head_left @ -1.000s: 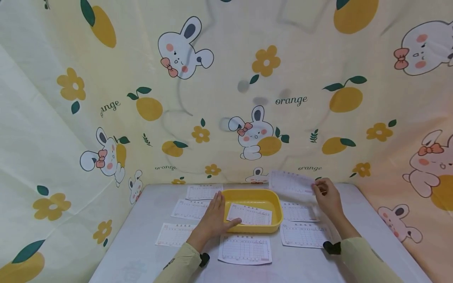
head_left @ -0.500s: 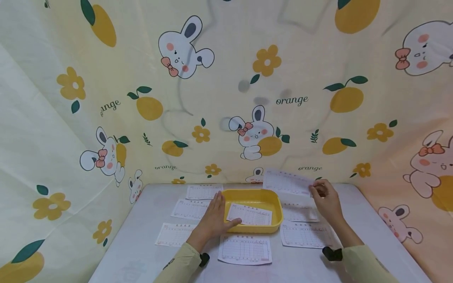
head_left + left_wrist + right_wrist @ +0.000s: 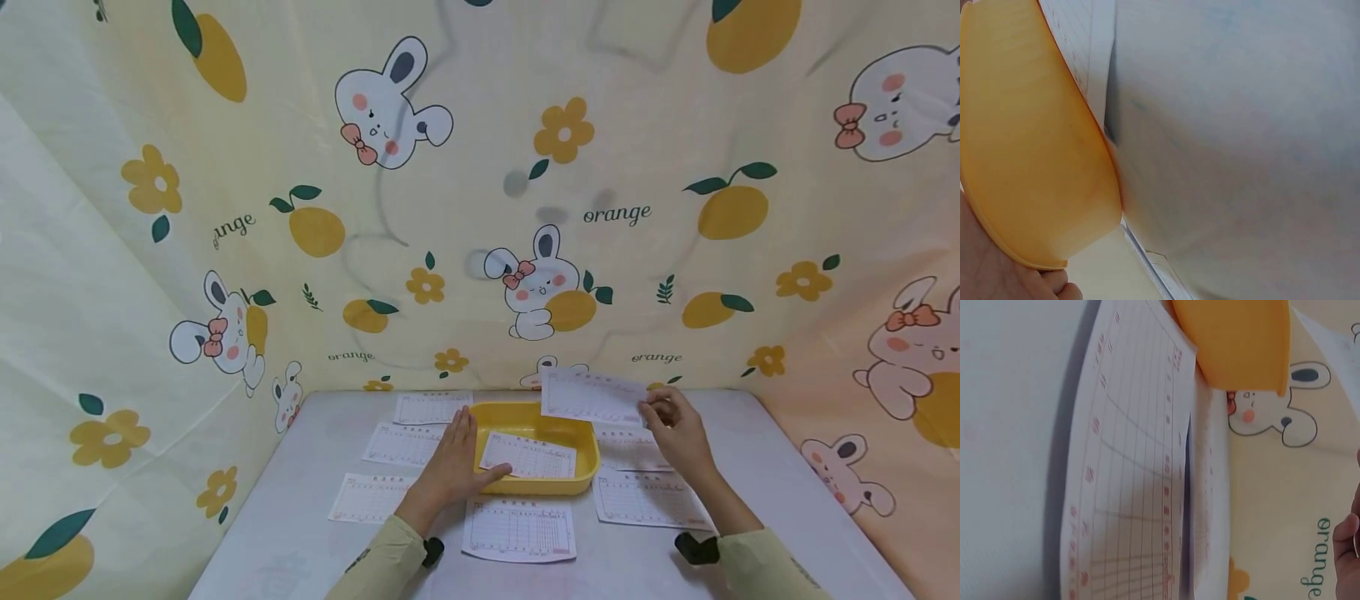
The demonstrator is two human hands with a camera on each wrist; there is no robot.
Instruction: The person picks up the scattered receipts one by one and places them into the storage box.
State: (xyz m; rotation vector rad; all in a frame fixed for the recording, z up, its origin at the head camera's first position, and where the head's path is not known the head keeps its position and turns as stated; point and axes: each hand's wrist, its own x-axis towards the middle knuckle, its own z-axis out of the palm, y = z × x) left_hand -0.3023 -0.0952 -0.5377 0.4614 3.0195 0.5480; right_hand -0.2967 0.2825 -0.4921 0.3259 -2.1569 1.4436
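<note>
A yellow tray [image 3: 592,467] stands mid-table with one printed slip [image 3: 528,456] lying inside. My left hand [image 3: 453,467] rests against the tray's left side, fingers straight along the rim and thumb over the near edge; the left wrist view shows part of the hand [image 3: 997,269] beside the tray wall [image 3: 1041,137]. My right hand [image 3: 678,429] pinches the right end of another printed slip [image 3: 592,397], raised over the tray's back right corner. At the right edge of the right wrist view, fingertips [image 3: 1347,537] and a piece of the raised slip [image 3: 1335,350] show.
Three slips lie left of the tray, at the back [image 3: 433,408], middle [image 3: 401,443] and front [image 3: 371,497]. One [image 3: 517,529] lies before the tray; two more lie at its right, one behind [image 3: 633,450] and one nearer [image 3: 648,498]. A patterned cloth [image 3: 480,192] hangs behind the table.
My right hand has moved left with its slip, bringing it from right of the tray to above the tray's back right part. My left hand has stayed in place.
</note>
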